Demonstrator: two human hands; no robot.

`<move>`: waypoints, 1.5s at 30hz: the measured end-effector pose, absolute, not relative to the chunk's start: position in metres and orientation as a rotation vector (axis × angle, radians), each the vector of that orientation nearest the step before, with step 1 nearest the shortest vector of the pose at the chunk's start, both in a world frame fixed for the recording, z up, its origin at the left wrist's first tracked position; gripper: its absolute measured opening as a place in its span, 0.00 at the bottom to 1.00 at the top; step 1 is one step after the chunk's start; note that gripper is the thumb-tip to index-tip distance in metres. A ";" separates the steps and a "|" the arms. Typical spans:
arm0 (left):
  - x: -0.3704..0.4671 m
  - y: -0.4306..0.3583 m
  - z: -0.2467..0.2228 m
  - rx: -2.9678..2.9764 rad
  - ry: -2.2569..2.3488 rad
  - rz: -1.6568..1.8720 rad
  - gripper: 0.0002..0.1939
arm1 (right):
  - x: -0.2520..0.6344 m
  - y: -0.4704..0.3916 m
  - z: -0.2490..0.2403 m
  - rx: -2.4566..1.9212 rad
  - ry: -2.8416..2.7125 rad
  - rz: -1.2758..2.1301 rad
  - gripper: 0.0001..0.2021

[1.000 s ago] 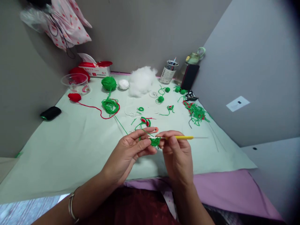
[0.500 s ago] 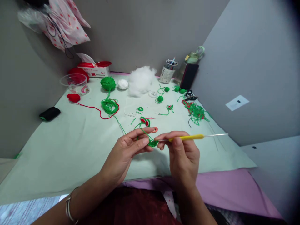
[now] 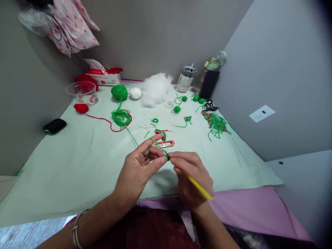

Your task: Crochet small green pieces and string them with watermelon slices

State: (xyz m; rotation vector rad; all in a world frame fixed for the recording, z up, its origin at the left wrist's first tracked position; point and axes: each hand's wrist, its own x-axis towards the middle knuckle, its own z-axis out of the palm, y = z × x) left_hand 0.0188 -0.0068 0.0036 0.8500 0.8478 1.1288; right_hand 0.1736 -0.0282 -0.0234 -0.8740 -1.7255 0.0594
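Between thumb and fingers, my left hand (image 3: 141,162) pinches a small green crocheted piece (image 3: 168,157), with green yarn wrapped round its fingers and the index finger raised. My right hand (image 3: 194,176) grips a yellow-handled crochet hook (image 3: 199,187), whose handle slants down to the right. The hook's tip is hidden at the green piece, where both hands meet. Just beyond the fingers lie an orange tool (image 3: 169,143) and a red and green crocheted piece (image 3: 164,135), partly covered by my left index finger.
Green yarn (image 3: 119,92), a red yarn ball (image 3: 81,108), white stuffing (image 3: 157,89) and a plastic tub (image 3: 90,94) stand farther back. At the right are a pen cup (image 3: 185,83), a bottle (image 3: 213,63), a dark phone (image 3: 209,84) and tangled yarn scraps (image 3: 218,124).
The hook has swung from nearly level to slanting down right as my right hand turned and lowered. My left index finger has lifted, uncovering more of the orange tool.
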 end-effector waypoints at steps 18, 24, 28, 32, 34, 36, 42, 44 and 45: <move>0.011 -0.002 0.008 0.781 0.775 1.016 0.18 | 0.172 -0.024 -0.010 -0.828 -1.246 0.636 0.10; 0.012 -0.004 0.009 0.806 0.773 1.015 0.17 | 0.175 -0.024 -0.008 -0.786 -1.161 0.819 0.09; 0.013 -0.006 0.005 0.874 0.741 0.993 0.18 | 0.171 -0.023 -0.007 -0.840 -1.288 0.729 0.09; 0.014 -0.007 0.004 0.895 0.771 0.993 0.18 | 0.168 -0.025 -0.009 -0.881 -1.331 0.657 0.11; 0.017 -0.006 0.004 0.860 0.776 1.020 0.19 | 0.167 -0.027 -0.012 -0.919 -1.420 0.531 0.12; 0.019 -0.005 0.005 0.781 0.764 1.037 0.21 | 0.166 -0.030 -0.016 -0.955 -1.572 0.294 0.16; 0.018 -0.001 0.006 0.548 0.677 0.925 0.17 | 0.169 -0.028 -0.016 -0.945 -1.491 0.277 0.15; 0.017 -0.001 0.007 0.592 0.716 0.992 0.18 | 0.169 -0.026 -0.012 -0.891 -1.321 0.462 0.13; 0.017 -0.001 0.007 0.630 0.746 1.045 0.19 | 0.168 -0.025 -0.011 -0.872 -1.275 0.512 0.12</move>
